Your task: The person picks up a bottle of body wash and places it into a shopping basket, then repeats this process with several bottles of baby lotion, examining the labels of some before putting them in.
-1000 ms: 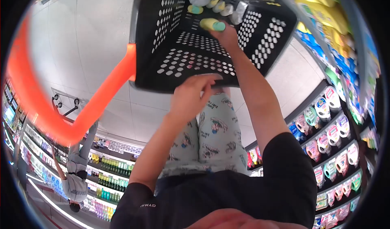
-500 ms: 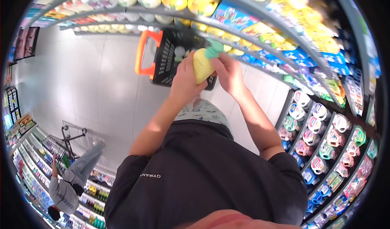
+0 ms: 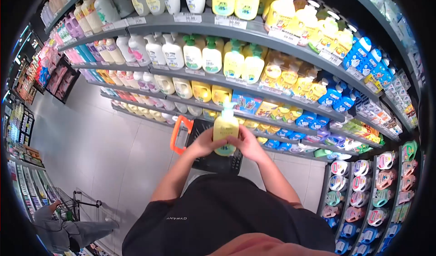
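Left hand [image 3: 205, 143] and right hand [image 3: 247, 144] together, fingers curled.

Shop aisle. Grey shelves [image 3: 254, 31] curve ahead of me, tier on tier, stocked with bottles [image 3: 202, 56], price tags [image 3: 187, 17] on the edges. Pale tiled floor [image 3: 104, 151] underfoot, glossy. Rack of pouches [image 3: 368, 197] at my right; more shelving [image 3: 19, 131] far left. Wire trolley [image 3: 68, 206] down the aisle. Light bright, even.

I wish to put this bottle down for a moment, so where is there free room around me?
The pale floor left of the black basket, up to the far aisle racks, is bare. A narrower strip lies right of the basket, before the pouch rack. The shelves behind the yellow bottle are packed tight.
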Available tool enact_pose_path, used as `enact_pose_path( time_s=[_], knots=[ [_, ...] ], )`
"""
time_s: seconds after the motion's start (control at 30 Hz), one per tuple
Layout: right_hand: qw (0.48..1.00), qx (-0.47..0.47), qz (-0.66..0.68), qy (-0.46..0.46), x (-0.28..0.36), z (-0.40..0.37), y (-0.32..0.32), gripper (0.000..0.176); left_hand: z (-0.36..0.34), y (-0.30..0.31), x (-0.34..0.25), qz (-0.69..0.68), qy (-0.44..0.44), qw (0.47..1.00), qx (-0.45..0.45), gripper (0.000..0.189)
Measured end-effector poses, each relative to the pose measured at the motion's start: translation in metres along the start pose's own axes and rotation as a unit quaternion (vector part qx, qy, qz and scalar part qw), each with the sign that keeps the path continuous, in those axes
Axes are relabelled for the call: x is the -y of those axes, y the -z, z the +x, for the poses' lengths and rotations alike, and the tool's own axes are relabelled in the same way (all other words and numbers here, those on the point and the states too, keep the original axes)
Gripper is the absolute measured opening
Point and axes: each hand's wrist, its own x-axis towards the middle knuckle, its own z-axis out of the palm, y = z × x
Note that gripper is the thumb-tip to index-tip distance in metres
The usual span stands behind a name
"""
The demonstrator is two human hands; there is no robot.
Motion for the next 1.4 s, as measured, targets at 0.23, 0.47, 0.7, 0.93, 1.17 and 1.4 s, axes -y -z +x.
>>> enact_pose_path(
  time_s=[0.23, 0.47, 0.7, 0.93, 1.17, 1.4],
  knots=[
    [0.986, -0.019, -0.143, -0.088, -0.039, -0.011, 0.03, 0.046, -0.002, -0.035, 0.033, -0.061, 0.053, 0.994, -0.076, 0.075],
    [0.957, -0.146, -0.193, 0.16, 0.084, 0.065, 0.035, 0.052, 0.099, 0.031, -0.087, 0.049, -0.189, 0.975, -0.102, 0.08],
    [0.807, -0.285, -0.306, 0.418, 0.249, 0.148, 0.039, 0.057, 0.186, 0.081, -0.261, 0.278, -0.42, 0.823, -0.263, 0.08],
    [0.756, -0.327, -0.388, 0.413, 0.266, 0.206, 0.053, 0.079, 0.246, 0.103, -0.28, 0.17, -0.398, 0.871, -0.232, 0.065],
    [0.819, -0.289, -0.389, 0.308, 0.248, 0.228, 0.063, 0.099, 0.242, 0.095, -0.267, 0.3, -0.299, 0.851, -0.312, 0.061],
    [0.79, -0.297, -0.484, 0.233, 0.254, 0.219, 0.056, 0.092, 0.229, 0.089, -0.278, 0.415, -0.193, 0.839, -0.294, 0.07]
  ],
)
